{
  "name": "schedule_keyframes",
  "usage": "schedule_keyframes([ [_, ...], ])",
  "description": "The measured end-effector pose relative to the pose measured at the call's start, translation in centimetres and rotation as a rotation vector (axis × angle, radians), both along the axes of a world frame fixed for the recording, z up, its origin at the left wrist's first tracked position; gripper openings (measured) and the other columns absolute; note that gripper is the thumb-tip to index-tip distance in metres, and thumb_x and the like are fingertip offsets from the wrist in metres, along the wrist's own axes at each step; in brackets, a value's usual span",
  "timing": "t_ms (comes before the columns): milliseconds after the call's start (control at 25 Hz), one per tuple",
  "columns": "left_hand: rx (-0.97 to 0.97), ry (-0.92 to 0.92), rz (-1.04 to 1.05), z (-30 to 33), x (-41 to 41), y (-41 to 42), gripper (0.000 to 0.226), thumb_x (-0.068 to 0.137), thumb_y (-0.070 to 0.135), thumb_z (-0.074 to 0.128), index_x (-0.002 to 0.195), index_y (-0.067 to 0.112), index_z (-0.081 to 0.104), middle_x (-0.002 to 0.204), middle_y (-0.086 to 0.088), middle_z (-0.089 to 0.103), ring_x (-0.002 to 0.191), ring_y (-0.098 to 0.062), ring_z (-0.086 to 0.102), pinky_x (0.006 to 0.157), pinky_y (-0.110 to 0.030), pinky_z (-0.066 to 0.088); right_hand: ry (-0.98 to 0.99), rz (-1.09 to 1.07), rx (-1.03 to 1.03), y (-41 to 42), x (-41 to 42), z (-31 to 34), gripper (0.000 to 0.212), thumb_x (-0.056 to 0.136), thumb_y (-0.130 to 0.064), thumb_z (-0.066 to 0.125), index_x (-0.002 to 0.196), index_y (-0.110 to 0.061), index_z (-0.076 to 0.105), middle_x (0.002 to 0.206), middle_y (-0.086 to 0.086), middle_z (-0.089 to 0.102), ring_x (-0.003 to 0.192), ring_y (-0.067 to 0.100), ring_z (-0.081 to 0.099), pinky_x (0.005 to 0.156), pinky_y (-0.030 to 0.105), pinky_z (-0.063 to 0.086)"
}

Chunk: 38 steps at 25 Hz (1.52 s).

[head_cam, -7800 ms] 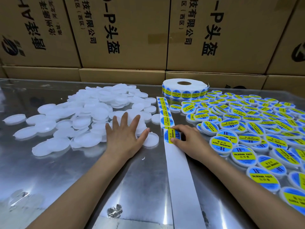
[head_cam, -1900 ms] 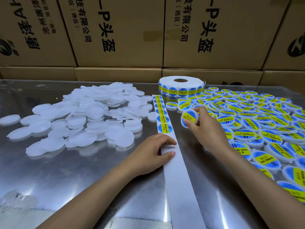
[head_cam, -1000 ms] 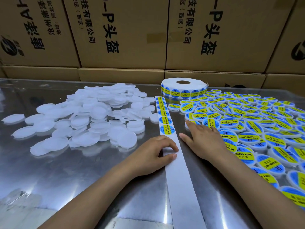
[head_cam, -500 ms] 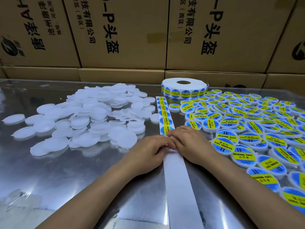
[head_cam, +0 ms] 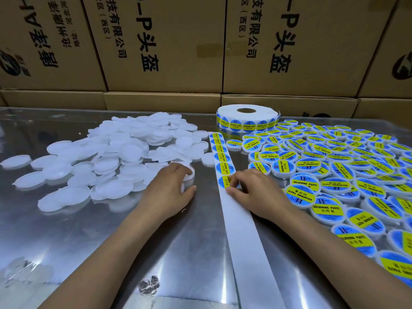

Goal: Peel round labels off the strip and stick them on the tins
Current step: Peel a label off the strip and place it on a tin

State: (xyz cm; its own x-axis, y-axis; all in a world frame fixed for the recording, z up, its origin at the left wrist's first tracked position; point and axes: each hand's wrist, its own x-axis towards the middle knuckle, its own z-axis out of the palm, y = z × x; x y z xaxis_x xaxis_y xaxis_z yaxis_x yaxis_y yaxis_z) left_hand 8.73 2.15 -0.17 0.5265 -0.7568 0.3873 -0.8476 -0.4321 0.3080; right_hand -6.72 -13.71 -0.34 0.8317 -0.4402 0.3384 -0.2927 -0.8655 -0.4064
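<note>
Landmark is the strip (head_cam: 243, 230) running down the steel table (head_cam: 89, 241). Left of it sits the pile of blank tins (head_cam: 124, 157), where the left hand (head_cam: 169, 195) curls round one. Right hand (head_cam: 256, 192) pinches the nearest label (head_cam: 224, 181), mid-peel I'd say. Next up: lift it clean, press onto that tin.

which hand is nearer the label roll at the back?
Right. The right hand is on the strip, in front of the label roll. The left hand is farther off to the left, at the plain white tins.
</note>
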Motion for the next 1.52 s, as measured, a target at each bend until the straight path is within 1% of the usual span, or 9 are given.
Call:
schedule_keyframes([
  [160,-0.006,0.043,-0.194,-0.2,-0.5,-0.4,0.035,0.089,0.015,0.057,0.124,0.016,0.057,0.137,0.000,0.045,0.127,-0.016,0.041,0.095,-0.011,0.023,-0.042,0.010,0.021,0.0,0.1,-0.2,0.006,0.086,-0.034,0.063,0.083,-0.032,0.058,0.071,-0.019,0.050,0.081,0.001,0.043,0.070,0.032,0.042],
  [320,-0.154,0.086,-0.354,0.6,-1.7,-0.4,0.033,0.083,0.006,0.062,0.115,0.016,0.062,0.127,0.004,0.051,0.120,-0.007,0.045,0.096,-0.005,0.025,0.043,0.034,0.077,-0.1,0.2,-0.4,0.038,0.089,-0.036,0.060,0.126,-0.030,0.054,0.111,-0.016,0.054,0.115,0.009,0.045,0.092,0.036,0.044],
  [400,-0.183,0.109,-0.419,0.8,-2.2,-0.4,0.032,0.083,0.006,0.063,0.113,0.018,0.063,0.121,0.008,0.053,0.114,0.000,0.047,0.095,-0.005,0.030,0.063,0.023,0.107,-0.3,0.3,-0.4,0.046,0.089,-0.038,0.060,0.133,-0.031,0.049,0.109,-0.008,0.054,0.116,0.012,0.046,0.093,0.037,0.044],
  [840,-0.013,0.176,-0.359,-0.6,-2.6,-1.1,0.049,0.088,0.036,0.060,0.134,0.028,0.045,0.131,0.014,0.048,0.119,-0.002,0.045,0.099,-0.031,0.040,-0.045,0.076,0.175,-0.4,0.7,-0.7,0.039,0.084,-0.026,0.068,0.122,-0.027,0.057,0.115,-0.007,0.063,0.113,0.011,0.050,0.094,0.035,0.044],
  [1080,0.075,0.195,-0.339,-0.7,-2.4,-1.2,0.052,0.089,0.044,0.056,0.137,0.029,0.041,0.137,0.014,0.045,0.126,-0.003,0.040,0.104,-0.025,0.033,-0.056,0.084,0.120,-0.1,0.3,-0.6,0.016,0.083,-0.042,0.065,0.092,-0.036,0.054,0.086,-0.015,0.059,0.084,0.003,0.051,0.074,0.037,0.047],
  [1160,0.106,0.174,-0.359,-0.7,-2.4,-1.2,0.050,0.089,0.048,0.055,0.135,0.030,0.046,0.138,0.014,0.044,0.127,-0.003,0.039,0.107,-0.027,0.032,-0.098,0.086,0.117,0.3,0.4,-0.2,0.029,0.085,-0.057,0.052,0.083,-0.028,0.056,0.074,-0.010,0.056,0.075,0.004,0.049,0.069,0.036,0.045],
  [1280,0.161,0.168,-0.355,-0.6,-2.3,-1.2,0.061,0.085,0.060,0.052,0.139,0.031,0.043,0.144,0.015,0.038,0.131,-0.002,0.032,0.111,-0.026,0.027,-0.325,0.099,0.342,1.2,0.4,0.8,0.053,0.086,-0.061,0.035,0.066,-0.018,0.057,0.074,-0.001,0.062,0.078,0.013,0.058,0.075,0.037,0.046],
  [1360,0.184,0.161,-0.374,-0.5,-2.3,-1.1,0.066,0.083,0.064,0.051,0.140,0.033,0.040,0.145,0.018,0.035,0.131,-0.001,0.028,0.107,-0.020,0.024,-0.474,0.092,0.586,1.6,0.4,1.4,0.058,0.085,-0.061,0.032,0.048,-0.017,0.046,0.074,0.008,0.068,0.079,0.010,0.065,0.077,0.026,0.046],
  [1520,0.204,0.140,-0.387,-0.3,-2.4,-0.8,0.068,0.081,0.066,0.052,0.141,0.038,0.037,0.147,0.021,0.030,0.128,0.002,0.024,0.098,-0.012,0.018,-0.506,0.097,1.083,2.0,0.0,2.3,0.063,0.074,-0.069,0.033,0.039,-0.017,0.041,0.075,0.008,0.073,0.072,0.010,0.066,0.075,0.028,0.048],
])
